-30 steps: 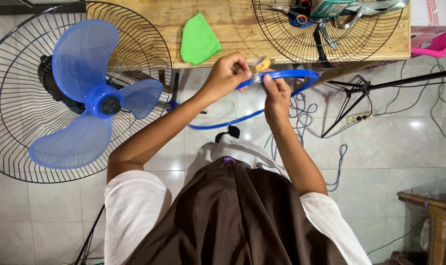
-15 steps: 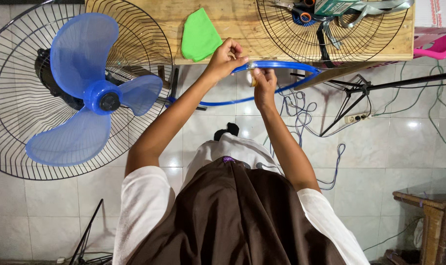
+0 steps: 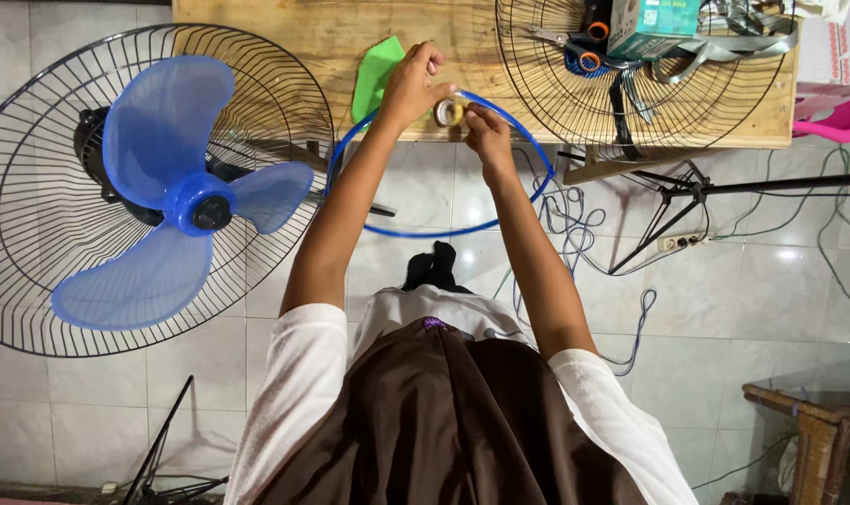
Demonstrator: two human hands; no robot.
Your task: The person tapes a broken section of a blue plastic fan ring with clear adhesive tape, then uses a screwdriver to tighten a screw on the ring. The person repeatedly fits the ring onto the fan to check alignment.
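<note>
Presently the blue ring point(image 3: 425, 229) hangs in front of me over the tiled floor, its far arc lifted against the near edge of the wooden table point(image 3: 284, 28) where both my hands meet. My left hand point(image 3: 414, 82) is closed around that far arc, fingers curled over the top, so the hoop is carried from one point and its near arc sags freely below my forearms. My right hand point(image 3: 486, 131) is pinched narrow on the same stretch, just beside a small roll of tape point(image 3: 448, 112) that sits between the two hands, touching the ring; whether the roll is gripped by the left fingers or only resting against them I cannot tell. Holding the hands close together keeps that short section of ring steady between them.

A green plastic piece point(image 3: 376, 70) lies on the table just left of my left hand. Far right on the table rests a wire fan guard point(image 3: 537, 103), serving as a tray for scissors point(image 3: 584, 42), a small box point(image 3: 651, 23) and grey strapping. To the left stands a fan with blue blades point(image 3: 177, 192) in its rear grille point(image 3: 32, 281), front guard absent. Loose cables point(image 3: 574, 215) trail across the floor point(image 3: 780, 309) on the right, near a black stand
</note>
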